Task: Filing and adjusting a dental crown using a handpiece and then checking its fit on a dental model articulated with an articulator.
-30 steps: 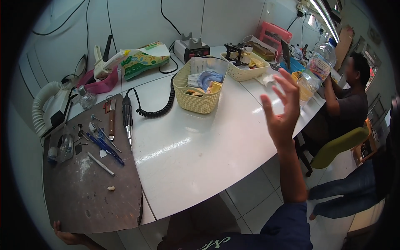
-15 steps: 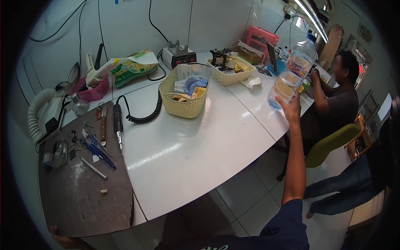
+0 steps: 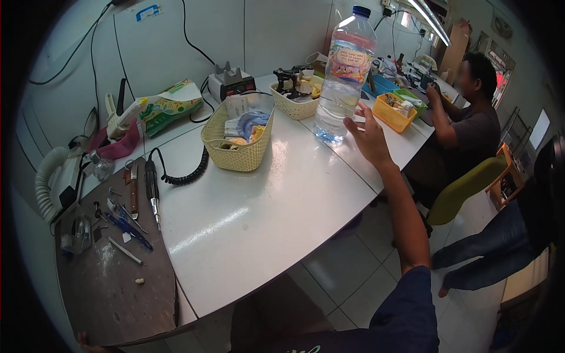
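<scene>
A large clear plastic water bottle (image 3: 341,97) with a blue cap and a colourful label stands upright on the white table. Its lower part holds clear water. My right hand (image 3: 369,136) is just to the right of the bottle, fingers spread and apart, gripping nothing; whether a fingertip still touches the plastic is hard to see. Only a bit of my left hand (image 3: 83,341) shows, by the front edge of the brown work board (image 3: 129,306) at lower left; most of its fingers are hidden.
On the board lie a handpiece (image 3: 153,194), a knife (image 3: 134,191), tweezers and a small tooth-like piece (image 3: 140,281). A yellow basket (image 3: 238,141) stands mid-table, another basket (image 3: 294,106) behind, an orange basket (image 3: 394,115) to the right. A co-worker (image 3: 465,112) sits at right.
The bottle has moved left from the raised, tilted hold and now stands upright on the table. My right hand has loosened from it. The view has shifted a little to the right.
</scene>
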Available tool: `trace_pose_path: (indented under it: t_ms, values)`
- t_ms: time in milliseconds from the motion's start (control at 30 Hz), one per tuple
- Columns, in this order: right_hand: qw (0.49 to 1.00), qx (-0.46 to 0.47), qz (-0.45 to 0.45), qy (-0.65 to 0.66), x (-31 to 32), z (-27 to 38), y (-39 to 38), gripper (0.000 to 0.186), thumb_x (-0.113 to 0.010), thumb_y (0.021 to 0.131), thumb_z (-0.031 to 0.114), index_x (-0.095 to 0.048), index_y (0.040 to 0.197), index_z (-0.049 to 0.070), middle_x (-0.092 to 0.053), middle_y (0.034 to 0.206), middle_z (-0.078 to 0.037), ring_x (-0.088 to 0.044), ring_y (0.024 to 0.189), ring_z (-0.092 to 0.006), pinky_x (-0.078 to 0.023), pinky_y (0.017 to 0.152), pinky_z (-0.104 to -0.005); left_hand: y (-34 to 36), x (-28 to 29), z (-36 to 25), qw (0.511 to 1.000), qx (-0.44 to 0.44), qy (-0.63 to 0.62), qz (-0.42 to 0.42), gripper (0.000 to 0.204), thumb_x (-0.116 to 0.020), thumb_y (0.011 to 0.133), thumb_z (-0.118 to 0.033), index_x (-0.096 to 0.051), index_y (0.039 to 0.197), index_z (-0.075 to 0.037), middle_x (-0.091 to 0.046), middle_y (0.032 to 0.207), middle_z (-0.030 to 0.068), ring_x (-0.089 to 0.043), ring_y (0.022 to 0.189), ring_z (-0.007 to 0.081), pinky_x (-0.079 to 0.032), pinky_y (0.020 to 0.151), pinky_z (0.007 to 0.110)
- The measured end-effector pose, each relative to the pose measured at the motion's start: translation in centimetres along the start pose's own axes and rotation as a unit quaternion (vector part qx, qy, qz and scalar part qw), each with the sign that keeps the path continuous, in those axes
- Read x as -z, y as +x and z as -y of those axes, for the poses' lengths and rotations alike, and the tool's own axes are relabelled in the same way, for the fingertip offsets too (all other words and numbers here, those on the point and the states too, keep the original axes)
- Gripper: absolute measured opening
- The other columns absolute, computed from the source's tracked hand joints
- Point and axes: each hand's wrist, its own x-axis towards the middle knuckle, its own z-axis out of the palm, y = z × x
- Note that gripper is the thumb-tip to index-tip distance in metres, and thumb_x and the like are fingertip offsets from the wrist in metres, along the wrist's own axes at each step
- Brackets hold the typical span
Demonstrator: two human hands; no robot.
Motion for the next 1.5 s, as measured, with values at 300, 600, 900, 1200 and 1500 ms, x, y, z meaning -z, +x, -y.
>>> trace_pose_path:
  t_ms: [300,600,900,1200,1500]
  values:
    - [0.91,-0.06,-0.202,-0.358,8.1,-11.0,3.8,0.045,-0.069,0.078,0.018,-0.055,0.118,0.005,-0.05,0.122,-0.016,-0.046,0.118,-0.0356,-0.038,0.101,-0.0439,-0.3,0.0,0.4,0.999,0.034,-0.032,-0.006,0.045,-0.039,0.087,-0.034,-0.058,0.064,-0.001,-0.057,0.065,0.0119,-0.051,0.056,0.0241,-0.042,0.058,0.044]
    - [0.874,0.02,-0.093,-0.476,8.6,-9.5,2.6,0.033,-0.066,0.079,0.015,-0.062,0.111,0.008,-0.06,0.109,-0.013,-0.052,0.11,-0.0319,-0.039,0.096,-0.0461,-0.1,-0.4,-0.5,1.0,0.014,-0.002,-0.009,0.044,-0.039,0.088,-0.03,-0.059,0.064,-0.001,-0.056,0.063,0.0112,-0.05,0.054,0.0248,-0.042,0.057,0.044]
    - [0.918,0.134,-0.052,-0.369,5.6,-1.8,-1.9,0.032,-0.069,0.078,0.018,-0.064,0.107,0.006,-0.061,0.097,-0.013,-0.056,0.1,-0.0291,-0.039,0.093,-0.0437,1.5,3.8,8.3,0.952,-0.152,0.218,0.15,0.046,-0.044,0.096,-0.039,-0.061,0.106,0.002,-0.065,0.102,0.0112,-0.063,0.096,0.0258,-0.05,0.088,0.036]
    - [0.948,0.087,-0.105,-0.287,9.7,-2.5,-4.4,0.045,-0.078,0.073,0.038,-0.061,0.097,0.004,-0.051,0.109,-0.014,-0.055,0.105,-0.0307,-0.046,0.089,-0.0422,1.0,3.6,7.4,0.946,-0.222,0.191,0.138,0.04,-0.041,0.096,-0.03,-0.063,0.101,0.004,-0.066,0.1,0.0122,-0.063,0.096,0.0272,-0.05,0.089,0.037]
    - [0.966,0.036,-0.004,-0.257,11.7,-6.6,-2.8,0.056,-0.08,0.071,0.03,-0.058,0.11,-0.003,-0.057,0.105,-0.015,-0.064,0.092,-0.0299,-0.054,0.081,-0.0368,0.6,2.8,6.1,0.957,-0.183,0.185,0.126,0.05,-0.038,0.099,-0.041,-0.062,0.096,0.004,-0.066,0.096,0.0125,-0.064,0.091,0.0287,-0.054,0.082,0.038]
